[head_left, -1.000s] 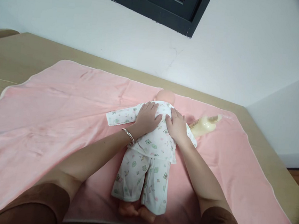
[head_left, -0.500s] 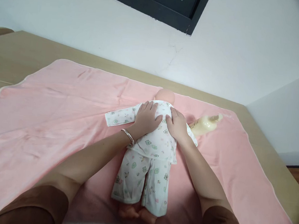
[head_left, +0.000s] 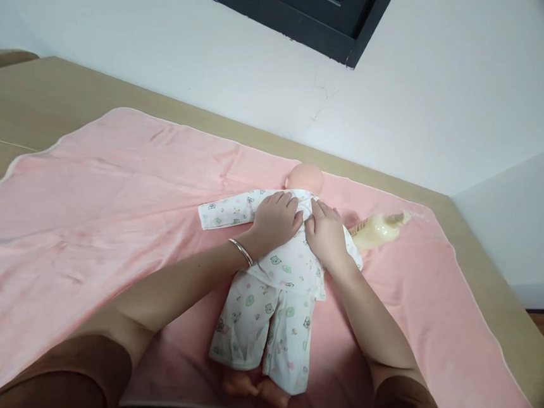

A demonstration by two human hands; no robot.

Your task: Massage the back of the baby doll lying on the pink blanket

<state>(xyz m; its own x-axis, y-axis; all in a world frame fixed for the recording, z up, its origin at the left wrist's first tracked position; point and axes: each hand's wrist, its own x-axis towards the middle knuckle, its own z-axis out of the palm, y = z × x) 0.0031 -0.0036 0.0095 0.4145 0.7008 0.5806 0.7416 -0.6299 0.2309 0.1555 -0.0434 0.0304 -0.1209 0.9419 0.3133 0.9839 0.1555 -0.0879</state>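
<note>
A baby doll [head_left: 305, 178] lies with its head toward the wall, dressed in a white printed pajama top [head_left: 290, 266] and matching pants [head_left: 245, 322]. Both hands rest on the upper part of the top, close beside each other. My left hand [head_left: 275, 220], with a bangle at the wrist, has its fingers bent into the cloth and the thumb drawn in. My right hand [head_left: 329, 234] curls likewise on the other side. Between them the fabric is creased below the collar. The fingertips are partly hidden. One sleeve [head_left: 223, 212] stretches out to the left; bare feet [head_left: 274, 393] show below the pants.
A pink blanket [head_left: 109, 215] is spread under the doll on a wooden table [head_left: 86, 89]. To the right lies a pale yellow pump bottle [head_left: 377, 231] on its side. The white wall [head_left: 246, 68] with a dark window frame [head_left: 287, 27] rises behind.
The fingers of both hands, flatter before, have bent inward and the thumbs have drawn in. Creases have formed in the top near the collar. The whole view has shifted slightly.
</note>
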